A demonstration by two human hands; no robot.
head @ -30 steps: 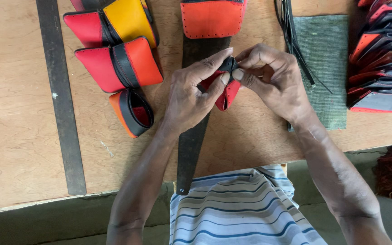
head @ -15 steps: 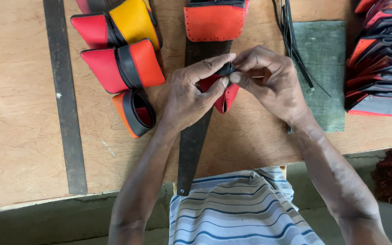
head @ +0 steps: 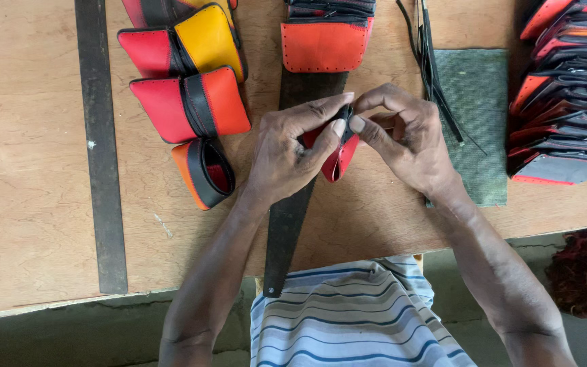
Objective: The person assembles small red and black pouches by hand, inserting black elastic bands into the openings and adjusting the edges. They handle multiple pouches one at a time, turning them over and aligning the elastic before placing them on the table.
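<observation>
- Both hands meet over the middle of the bench [head: 42, 224], fingers pinching one small red pouch [head: 338, 160] with a black strip along its top edge.
- Left hand [head: 287, 153]: thumb and forefinger stretch right and press together on the pouch's top, by the black strip; the other fingers curl under it.
- Right hand [head: 405, 139]: thumb and forefinger pinch the same top edge from the other side, tips almost touching the left fingers; the rest fold into the palm.
- The pouch hangs below the fingertips, its open loop facing the person, held just above a dark saw blade [head: 287, 224] that lies lengthwise on the bench.
- At the blade's far end lies an orange piece [head: 324, 44] with stitch holes round its edge.
- Left of the hands: an orange pouch [head: 202, 173] with a black band, then a red-and-orange case [head: 188, 105], then a red-and-yellow case [head: 181, 44].
- Further left, a long dark metal rule [head: 100, 149].
- Right of the hands: a green mat [head: 473, 122] with black cords [head: 433, 68] across its edge, and a stack [head: 568, 95] of red and black pieces beyond.
- A striped shirt [head: 354, 316] shows at the near edge.
</observation>
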